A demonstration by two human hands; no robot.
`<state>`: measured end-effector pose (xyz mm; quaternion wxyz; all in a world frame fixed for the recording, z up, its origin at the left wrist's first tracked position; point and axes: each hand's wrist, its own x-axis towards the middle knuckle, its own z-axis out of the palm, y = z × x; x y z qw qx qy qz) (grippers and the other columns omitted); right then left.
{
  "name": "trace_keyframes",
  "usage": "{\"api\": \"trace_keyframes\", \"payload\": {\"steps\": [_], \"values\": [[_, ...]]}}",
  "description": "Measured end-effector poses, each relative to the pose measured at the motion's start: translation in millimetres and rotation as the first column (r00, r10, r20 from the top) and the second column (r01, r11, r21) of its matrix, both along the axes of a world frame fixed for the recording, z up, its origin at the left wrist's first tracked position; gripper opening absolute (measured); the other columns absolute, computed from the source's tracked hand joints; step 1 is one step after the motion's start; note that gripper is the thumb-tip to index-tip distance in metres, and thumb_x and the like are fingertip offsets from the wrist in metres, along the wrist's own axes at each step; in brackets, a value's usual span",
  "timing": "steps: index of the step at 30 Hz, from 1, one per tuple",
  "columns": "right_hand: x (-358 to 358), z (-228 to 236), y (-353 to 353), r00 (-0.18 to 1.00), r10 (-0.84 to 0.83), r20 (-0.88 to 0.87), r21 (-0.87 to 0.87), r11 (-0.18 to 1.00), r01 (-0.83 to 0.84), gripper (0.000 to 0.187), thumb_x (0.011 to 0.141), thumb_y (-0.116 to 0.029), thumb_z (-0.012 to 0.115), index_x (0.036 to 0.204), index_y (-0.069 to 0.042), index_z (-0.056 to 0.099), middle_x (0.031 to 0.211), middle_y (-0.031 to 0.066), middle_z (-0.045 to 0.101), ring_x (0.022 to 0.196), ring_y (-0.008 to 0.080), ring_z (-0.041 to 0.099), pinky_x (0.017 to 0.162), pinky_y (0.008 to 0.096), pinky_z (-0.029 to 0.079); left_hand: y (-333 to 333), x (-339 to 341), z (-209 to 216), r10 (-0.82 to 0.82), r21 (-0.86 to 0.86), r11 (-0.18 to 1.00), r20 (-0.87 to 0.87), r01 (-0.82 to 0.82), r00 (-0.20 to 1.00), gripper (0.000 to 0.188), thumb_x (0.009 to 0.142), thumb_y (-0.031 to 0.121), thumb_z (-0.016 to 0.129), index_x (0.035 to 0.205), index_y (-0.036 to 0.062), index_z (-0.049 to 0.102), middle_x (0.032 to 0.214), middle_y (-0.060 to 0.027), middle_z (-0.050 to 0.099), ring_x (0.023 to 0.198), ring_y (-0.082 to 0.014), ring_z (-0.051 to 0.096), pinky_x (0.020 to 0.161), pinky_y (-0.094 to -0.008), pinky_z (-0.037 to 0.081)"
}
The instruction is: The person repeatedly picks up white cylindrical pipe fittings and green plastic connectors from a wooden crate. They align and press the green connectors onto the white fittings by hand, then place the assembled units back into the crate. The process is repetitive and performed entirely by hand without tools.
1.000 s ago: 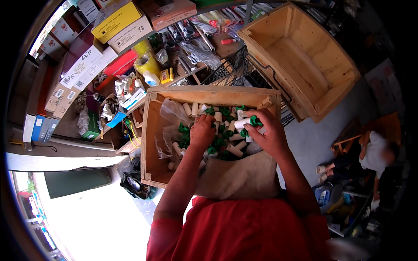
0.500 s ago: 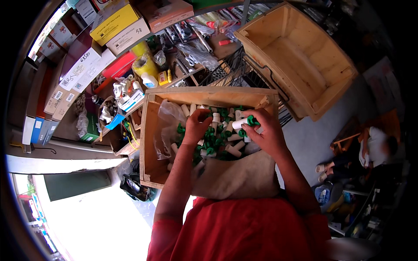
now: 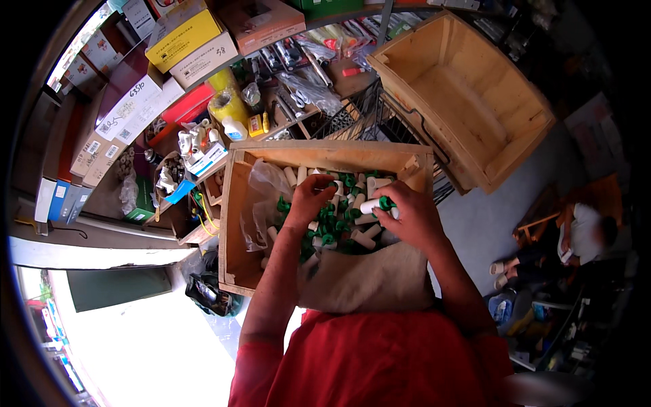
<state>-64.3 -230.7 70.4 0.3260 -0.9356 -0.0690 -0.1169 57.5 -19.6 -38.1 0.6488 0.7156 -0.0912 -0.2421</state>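
Observation:
A wooden box [image 3: 332, 147] in front of me holds many white plastic tube-shaped fittings [image 3: 367, 235] mixed with green plastic pieces [image 3: 328, 239]. My right hand [image 3: 415, 216] is closed round a white fitting with a green end [image 3: 370, 205], its white tube pointing left above the pile. My left hand [image 3: 311, 201] hovers over the pile with its fingers curled into a pinch. Beside those fingertips is another white piece [image 3: 339, 189]; whether they grip it is hidden. Beige cloth [image 3: 369, 279] covers the box's near edge, and clear plastic film [image 3: 261, 186] lies inside at the left.
An empty wooden box [image 3: 468, 102] sits at the back right above a black wire basket [image 3: 363, 112]. Shelves on the left carry cardboard boxes [image 3: 196, 57] and loose fittings [image 3: 196, 139]. A seated person [image 3: 580, 230] is at the far right. A black bag [image 3: 211, 295] lies lower left.
My right hand has turned and lowered slightly, its fingers now covering more of the fitting's green end. My left fingers have moved a little right, toward the white piece beside them.

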Motion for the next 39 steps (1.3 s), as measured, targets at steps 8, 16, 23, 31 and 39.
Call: {"api": "trace_keyframes", "payload": {"steps": [8, 16, 23, 31, 39], "values": [[-0.6, -1.3, 1.9, 0.998, 0.053, -0.046, -0.154, 0.986, -0.06, 0.025, 0.077, -0.018, 0.074, 0.096, -0.012, 0.06, 0.091, 0.0051, 0.065, 0.079, 0.0265, 0.066, 0.068, 0.038, 0.052, 0.9, -3.6, 5.9, -0.024, -0.081, 0.996, -0.025, 0.022, 0.999, 0.031, 0.087, 0.015, 0.069, 0.116, 0.0049, 0.063, 0.095, -0.0028, 0.067, 0.081, -0.01, 0.061, 0.067, -0.0257, 0.05], [0.4, -4.5, 4.0, 0.997, 0.059, -0.057, -0.247, 0.967, -0.071, 0.024, 0.076, -0.021, 0.075, 0.091, -0.01, 0.06, 0.087, 0.0051, 0.064, 0.077, 0.0263, 0.066, 0.067, 0.0382, 0.052, 1.3, -5.6, 11.4, -0.044, -0.08, 0.996, -0.076, 0.038, 0.996, 0.033, 0.09, 0.016, 0.064, 0.12, 0.002, 0.058, 0.097, -0.0043, 0.066, 0.084, -0.0125, 0.063, 0.073, -0.0265, 0.05], [0.7, -2.1, 4.0, 0.997, 0.053, -0.064, -0.257, 0.964, -0.067, 0.024, 0.075, -0.022, 0.075, 0.091, -0.011, 0.06, 0.086, 0.0051, 0.064, 0.077, 0.0259, 0.066, 0.067, 0.0382, 0.052, 1.9, -4.6, 11.2, -0.073, -0.11, 0.992, -0.132, 0.059, 0.989, 0.033, 0.092, 0.017, 0.063, 0.121, 0.0029, 0.058, 0.101, -0.0045, 0.066, 0.086, -0.013, 0.063, 0.074, -0.0272, 0.051], [0.6, -1.4, 4.7, 0.995, 0.065, -0.073, -0.272, 0.959, -0.083, 0.026, 0.074, -0.023, 0.076, 0.091, -0.012, 0.061, 0.086, 0.005, 0.065, 0.078, 0.0254, 0.066, 0.068, 0.0378, 0.053, 1.8, -2.7, 11.9, -0.085, -0.113, 0.991, -0.127, 0.07, 0.988, 0.032, 0.092, 0.016, 0.062, 0.121, 0.0028, 0.058, 0.101, -0.0039, 0.065, 0.088, -0.0129, 0.063, 0.075, -0.0274, 0.051], [1.8, -3.9, 3.3, 0.989, 0.094, -0.118, -0.263, 0.957, -0.122, 0.028, 0.074, -0.025, 0.078, 0.092, -0.011, 0.061, 0.087, 0.005, 0.064, 0.08, 0.0258, 0.066, 0.07, 0.0379, 0.052, 1.2, -5.6, 13.1, -0.096, -0.103, 0.991, -0.107, 0.085, 0.99, 0.034, 0.092, 0.016, 0.062, 0.123, 0.0029, 0.059, 0.103, -0.0044, 0.065, 0.09, -0.0128, 0.062, 0.074, -0.0271, 0.051]]}}
